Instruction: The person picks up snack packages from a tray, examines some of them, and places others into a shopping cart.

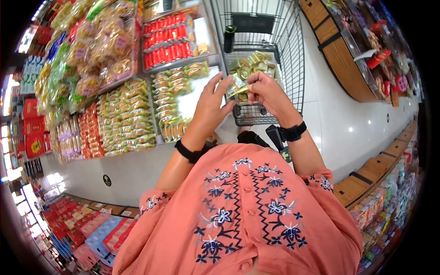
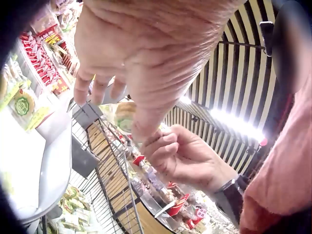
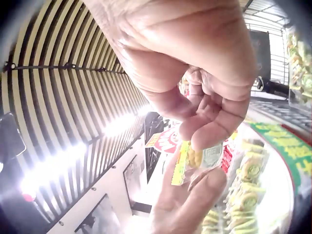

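Observation:
A small wrapped pastry [image 1: 237,86] in a clear packet with a yellow edge is between both hands, over the near end of a shopping cart. My right hand [image 1: 270,95] pinches the packet's edge with thumb and curled fingers. From the other side, my left hand [image 1: 210,107] holds it between thumb and fingers; the right wrist view shows left fingertips [image 3: 207,183] on the packet [image 3: 197,158]. In the left wrist view the packet [image 2: 125,116] is partly hidden behind the left thumb. Similar wrapped pastries [image 1: 256,64] lie heaped in the cart below.
The wire cart [image 1: 293,68] has a dark bottle [image 1: 229,36] near its far end. Display bins to the left hold rows of wrapped pastries [image 1: 126,114], red packets [image 1: 167,41] and larger bags [image 1: 103,50]. A wooden-sided display [image 1: 341,59] stands to the right across the tiled floor.

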A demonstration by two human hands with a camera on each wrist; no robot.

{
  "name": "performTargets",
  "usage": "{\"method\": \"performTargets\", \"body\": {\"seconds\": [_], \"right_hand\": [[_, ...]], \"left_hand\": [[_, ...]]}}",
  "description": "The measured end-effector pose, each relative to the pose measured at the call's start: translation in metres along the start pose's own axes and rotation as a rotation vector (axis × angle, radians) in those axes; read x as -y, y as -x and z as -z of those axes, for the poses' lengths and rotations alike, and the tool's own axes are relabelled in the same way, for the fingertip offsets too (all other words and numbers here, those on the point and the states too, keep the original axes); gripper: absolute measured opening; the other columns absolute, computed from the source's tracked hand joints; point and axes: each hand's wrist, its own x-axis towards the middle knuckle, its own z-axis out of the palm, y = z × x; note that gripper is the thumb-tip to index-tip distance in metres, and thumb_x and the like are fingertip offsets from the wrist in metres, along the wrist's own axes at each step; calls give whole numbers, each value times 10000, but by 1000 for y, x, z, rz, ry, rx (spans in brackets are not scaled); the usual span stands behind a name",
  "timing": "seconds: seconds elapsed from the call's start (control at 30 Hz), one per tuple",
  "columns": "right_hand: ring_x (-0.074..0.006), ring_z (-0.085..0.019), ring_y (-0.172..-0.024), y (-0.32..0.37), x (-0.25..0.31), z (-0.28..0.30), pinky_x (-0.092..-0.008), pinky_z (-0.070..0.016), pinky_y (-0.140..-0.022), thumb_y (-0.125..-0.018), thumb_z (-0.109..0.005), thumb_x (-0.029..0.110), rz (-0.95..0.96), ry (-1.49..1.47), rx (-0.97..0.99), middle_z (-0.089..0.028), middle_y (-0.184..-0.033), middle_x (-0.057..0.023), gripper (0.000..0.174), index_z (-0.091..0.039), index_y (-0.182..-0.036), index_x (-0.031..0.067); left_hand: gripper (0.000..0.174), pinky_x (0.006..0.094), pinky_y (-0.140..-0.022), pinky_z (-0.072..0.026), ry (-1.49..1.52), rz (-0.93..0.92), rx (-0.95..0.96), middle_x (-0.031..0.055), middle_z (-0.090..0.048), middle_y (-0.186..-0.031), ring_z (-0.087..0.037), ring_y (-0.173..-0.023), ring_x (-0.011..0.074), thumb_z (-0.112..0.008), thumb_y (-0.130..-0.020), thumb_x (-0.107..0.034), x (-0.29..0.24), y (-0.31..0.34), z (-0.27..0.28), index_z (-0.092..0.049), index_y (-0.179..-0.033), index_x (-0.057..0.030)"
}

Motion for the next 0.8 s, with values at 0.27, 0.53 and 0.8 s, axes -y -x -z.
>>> {"method": "performTargets", "body": {"seconds": [0.27,0.53,0.8], "right_hand": [[-128,-615,-669,11,-12,-72,-308,-545,-625,-919,-600,49,-17,-41,156,-587,-850,-45,148,-537,-1051,29],[-145,-643,-874,-4,-36,-105,-306,-544,-753,-934,-666,210,170,291,54,-629,-1034,-88,352,-562,-1188,-10],[-150,-680,-906,-6,-39,-124,-292,-565,-745,-951,-655,263,66,377,248,-658,-1021,-70,325,-600,-1129,-3]], "left_hand": [[433,383,-938,-499,154,98,-58,172,-617,-1219,-615,-1120,340,-712,-885,-97,12,49,35,-596,-1301,-68],[426,298,-800,-554,927,525,-117,71,-652,-1156,-627,-1023,155,-677,-934,-195,42,72,61,-560,-1307,-25],[387,279,-754,-498,1004,529,-149,49,-646,-1115,-604,-932,127,-670,-962,-249,44,69,74,-585,-1263,-22]]}}
